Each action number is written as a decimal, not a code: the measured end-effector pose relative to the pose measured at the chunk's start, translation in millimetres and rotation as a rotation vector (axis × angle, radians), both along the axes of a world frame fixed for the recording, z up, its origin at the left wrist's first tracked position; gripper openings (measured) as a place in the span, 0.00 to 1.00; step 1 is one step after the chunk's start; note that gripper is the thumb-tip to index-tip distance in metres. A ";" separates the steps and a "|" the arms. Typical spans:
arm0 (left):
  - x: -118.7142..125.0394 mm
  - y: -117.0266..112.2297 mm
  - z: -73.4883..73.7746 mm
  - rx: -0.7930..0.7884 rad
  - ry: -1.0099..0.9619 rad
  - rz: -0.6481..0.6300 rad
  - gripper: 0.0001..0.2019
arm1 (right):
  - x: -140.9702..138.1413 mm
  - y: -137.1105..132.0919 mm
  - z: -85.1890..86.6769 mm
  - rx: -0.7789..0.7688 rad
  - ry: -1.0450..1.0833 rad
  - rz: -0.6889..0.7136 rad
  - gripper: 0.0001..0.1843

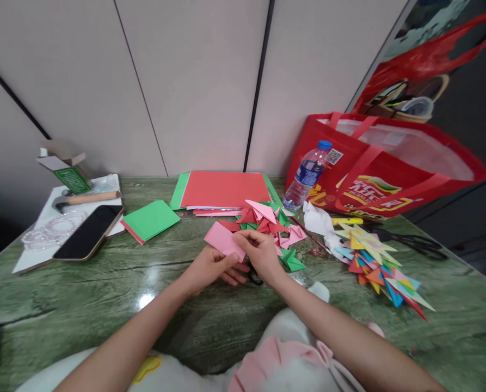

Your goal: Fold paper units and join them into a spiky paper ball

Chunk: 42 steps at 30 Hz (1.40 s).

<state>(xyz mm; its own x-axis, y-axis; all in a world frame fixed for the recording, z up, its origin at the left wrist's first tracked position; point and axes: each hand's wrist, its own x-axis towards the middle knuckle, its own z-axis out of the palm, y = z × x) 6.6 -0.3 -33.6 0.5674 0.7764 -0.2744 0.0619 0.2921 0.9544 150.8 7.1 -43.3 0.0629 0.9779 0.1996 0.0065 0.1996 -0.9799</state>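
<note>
A folded pink paper (222,240) is held just above the green marble table (83,294) by both hands. My left hand (212,268) grips its lower edge from beneath, fingers curled. My right hand (260,255) pinches its right end with thumb and fingers closed. Right behind the hands lies a heap of folded pink, red and green paper pieces (273,223). Something dark lies under my right hand, mostly hidden.
A stack of red and green sheets (224,190) and a green square pad (151,219) lie behind. A phone (90,231), hammer (85,199) and small box (65,166) are at left. A water bottle (308,175), red bag (385,169), multicoloured folded pieces (379,267) and scissors (416,242) are at right.
</note>
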 end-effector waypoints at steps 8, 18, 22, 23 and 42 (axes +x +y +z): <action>1.1 0.6 0.9 -0.019 0.009 0.035 0.24 | -1.0 0.5 -1.5 0.010 0.034 0.001 0.08; 0.9 0.4 -1.1 -0.035 0.010 0.060 0.22 | -1.2 1.2 -3.7 0.006 0.036 -0.010 0.10; 1.4 0.3 -1.8 -0.015 0.040 0.046 0.21 | -0.5 1.8 -3.8 0.009 0.017 -0.011 0.11; 1.6 0.2 -1.4 -0.011 0.049 0.044 0.21 | -0.4 1.9 -3.9 0.011 0.017 -0.007 0.11; -4.9 5.8 2.9 0.070 0.068 0.140 0.19 | -1.4 1.8 -4.1 0.003 0.038 -0.002 0.09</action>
